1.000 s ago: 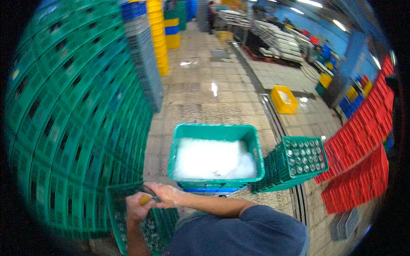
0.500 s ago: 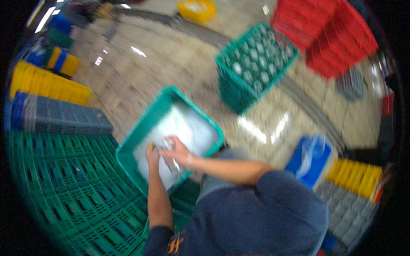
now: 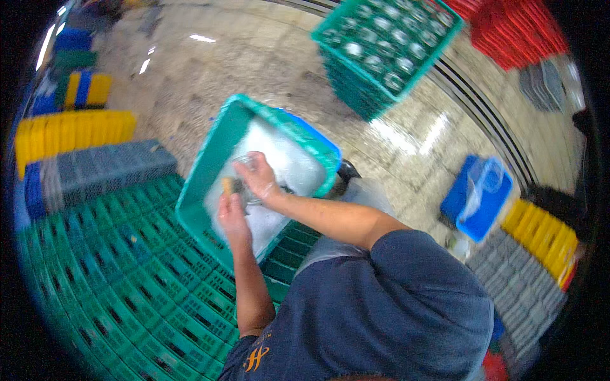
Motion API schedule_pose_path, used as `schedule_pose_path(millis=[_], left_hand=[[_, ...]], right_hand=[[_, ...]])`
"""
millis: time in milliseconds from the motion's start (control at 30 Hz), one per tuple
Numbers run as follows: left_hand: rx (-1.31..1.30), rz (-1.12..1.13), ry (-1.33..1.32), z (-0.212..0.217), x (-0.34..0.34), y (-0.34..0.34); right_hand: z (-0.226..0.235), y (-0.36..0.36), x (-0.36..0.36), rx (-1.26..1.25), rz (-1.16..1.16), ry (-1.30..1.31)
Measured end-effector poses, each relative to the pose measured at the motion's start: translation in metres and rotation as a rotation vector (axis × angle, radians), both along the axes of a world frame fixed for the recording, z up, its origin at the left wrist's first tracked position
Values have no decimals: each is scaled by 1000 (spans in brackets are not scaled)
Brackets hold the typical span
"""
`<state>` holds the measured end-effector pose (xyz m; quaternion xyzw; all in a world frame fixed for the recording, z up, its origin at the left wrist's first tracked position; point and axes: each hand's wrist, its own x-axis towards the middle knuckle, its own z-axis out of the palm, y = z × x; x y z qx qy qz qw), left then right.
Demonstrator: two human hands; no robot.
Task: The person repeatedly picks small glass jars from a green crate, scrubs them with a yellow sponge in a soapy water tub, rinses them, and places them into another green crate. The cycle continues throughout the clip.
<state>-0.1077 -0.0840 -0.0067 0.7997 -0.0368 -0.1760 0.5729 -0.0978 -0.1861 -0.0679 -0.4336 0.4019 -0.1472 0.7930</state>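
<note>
Both of my hands are over a green tub point(image 3: 197, 159) filled with white suds point(image 3: 289, 159). My right hand point(image 3: 260, 181) is closed around a clear glass jar point(image 3: 244, 161), its outline partly hidden by the fingers. Just below it, my left hand point(image 3: 234, 216) grips what looks like a small brush point(image 3: 227, 185) with a tan end and a darker part against the glass. Motion blurs the brush, so its full shape cannot be made out.
Beyond the tub stands a green crate point(image 3: 327, 54) of clear glass jars. Stacked green crates point(image 3: 127, 273) fill the near left, with grey point(image 3: 121, 168) and yellow crates point(image 3: 76, 136) behind. A blue bin point(image 3: 476, 216), yellow crates point(image 3: 540, 235) and red crates point(image 3: 518, 32) are at right.
The view has shifted, with the tub and jar crate now higher in the picture. My hands stay together over the suds; the brush's tan end shows more plainly beside the glass jar.
</note>
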Motion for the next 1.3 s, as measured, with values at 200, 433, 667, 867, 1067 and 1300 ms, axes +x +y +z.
schedule_pose_path(millis=[200, 433, 667, 867, 1067, 1300], left_hand=[[-264, 129, 109, 5, 32, 50], [90, 163, -303, 27, 20, 127], [347, -31, -555, 74, -11, 186], [274, 160, -638, 113, -32, 200], [105, -682, -237, 112, -70, 206], [888, -420, -680, 88, -96, 168]], right_hand=[[44, 61, -23, 422, 277, -415], [59, 103, -65, 1009, 783, -239], [46, 157, -110, 788, 504, -31], [55, 163, -98, 652, 670, -133], [61, 147, -66, 875, 296, -312], [110, 124, 0, 358, 663, -450]])
